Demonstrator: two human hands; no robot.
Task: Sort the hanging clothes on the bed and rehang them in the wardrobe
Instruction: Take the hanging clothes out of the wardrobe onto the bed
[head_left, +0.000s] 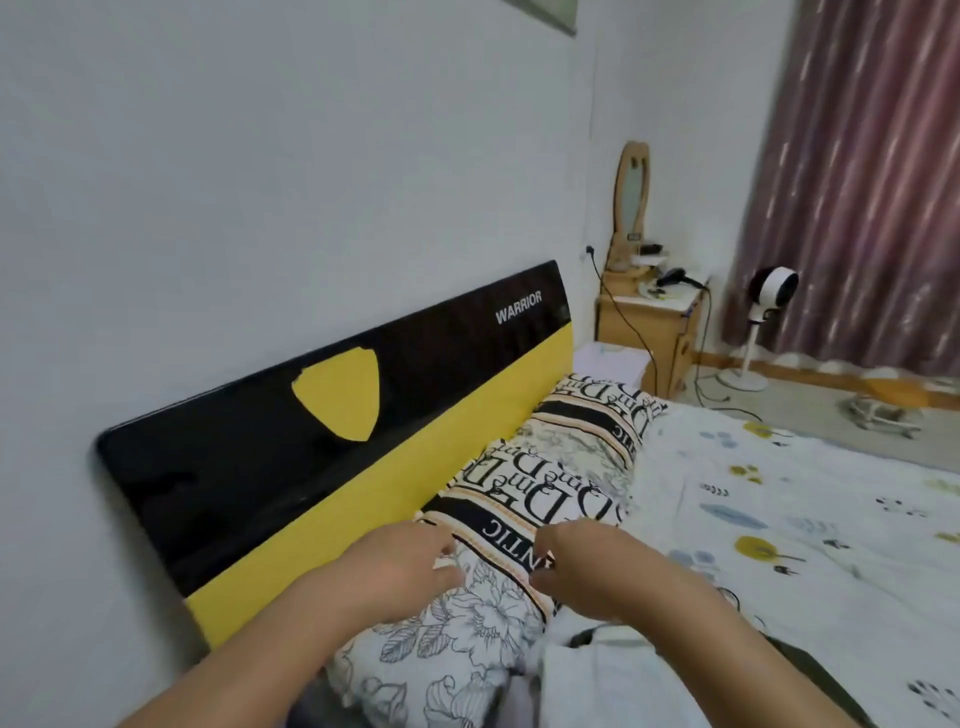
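Black-and-yellow headboard (322, 441), black-lettered floral pillow (545, 499), leaf-print white sheet (779, 509)

The headboard (332, 447) has a glossy black upper panel — smooth enough to mirror the room — over a matt yellow band that looks like padded fabric. The pillow (561, 483) is soft printed cloth, slightly creased, with a floral patch and lettered stripes. The bedsheet (779, 509) is thin matt cotton-like cloth with a leaf print. The bedside cabinet (649, 332) looks like light wood with a smooth pale top. The curtain (857, 176) is heavy woven fabric — faintly sheened. The fan (769, 291) is glossy white plastic.
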